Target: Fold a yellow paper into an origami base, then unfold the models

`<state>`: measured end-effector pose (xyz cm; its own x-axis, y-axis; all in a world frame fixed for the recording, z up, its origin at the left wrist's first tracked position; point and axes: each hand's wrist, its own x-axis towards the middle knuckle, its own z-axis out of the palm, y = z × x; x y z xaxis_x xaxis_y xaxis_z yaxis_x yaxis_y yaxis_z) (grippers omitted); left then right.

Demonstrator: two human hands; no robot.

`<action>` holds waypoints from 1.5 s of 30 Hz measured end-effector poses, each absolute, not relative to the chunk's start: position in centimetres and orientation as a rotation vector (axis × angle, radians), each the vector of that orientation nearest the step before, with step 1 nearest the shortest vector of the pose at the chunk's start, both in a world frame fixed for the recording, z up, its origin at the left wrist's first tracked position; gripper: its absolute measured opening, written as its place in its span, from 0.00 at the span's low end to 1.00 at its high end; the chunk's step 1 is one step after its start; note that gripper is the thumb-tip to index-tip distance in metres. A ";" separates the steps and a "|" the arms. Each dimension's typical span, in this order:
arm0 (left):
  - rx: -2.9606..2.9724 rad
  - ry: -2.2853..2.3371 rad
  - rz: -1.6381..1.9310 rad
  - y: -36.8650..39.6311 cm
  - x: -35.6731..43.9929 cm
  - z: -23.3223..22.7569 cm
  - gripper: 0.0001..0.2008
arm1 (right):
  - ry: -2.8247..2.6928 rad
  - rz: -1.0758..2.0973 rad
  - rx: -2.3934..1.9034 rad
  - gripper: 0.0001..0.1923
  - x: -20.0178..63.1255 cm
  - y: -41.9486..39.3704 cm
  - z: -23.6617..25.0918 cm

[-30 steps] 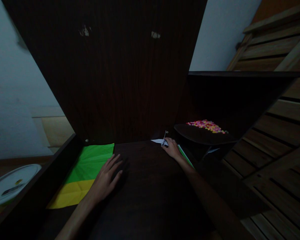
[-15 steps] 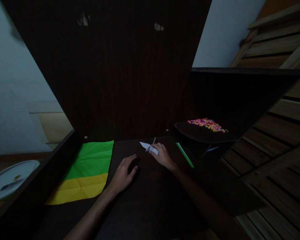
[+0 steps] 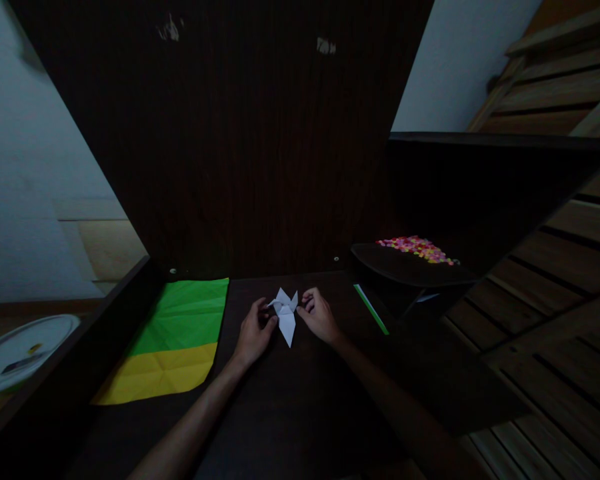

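Note:
A white folded paper crane sits on the dark tabletop between my hands, wings spread and one long point toward me. My left hand is beside its left side, with thumb and fingers apart around the crane's left tip; the thumb is at the paper's edge, and whether it touches I cannot tell. To the right of the crane, my right hand has bent fingers and the thumb apart, close to the raised right tip and without a visible grip on it.
A green and yellow sheet lies flat at the left. A thin green and white strip is right of my right hand. Small colourful pieces cover part of a low curved shelf. A dark upright panel closes off the back.
The crane has turned so that one point faces me, and it has shifted slightly left. My right hand has come off it, while my left hand has moved up to its left side.

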<state>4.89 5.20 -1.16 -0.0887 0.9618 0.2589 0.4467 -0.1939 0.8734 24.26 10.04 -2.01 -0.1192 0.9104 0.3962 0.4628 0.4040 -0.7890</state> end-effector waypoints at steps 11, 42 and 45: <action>1.751 1.477 1.324 4.8 5.4 -0.4 0.10 | -1.781 0.753 -1.036 0.07 23.0 8.1 -1.8; 1.400 1.520 1.624 1.2 6.6 0.8 0.14 | -1.530 0.558 -0.827 0.03 20.7 2.9 0.8; 1.295 1.464 1.617 1.2 6.7 0.9 0.14 | -1.498 0.596 -0.855 0.02 20.8 3.0 0.6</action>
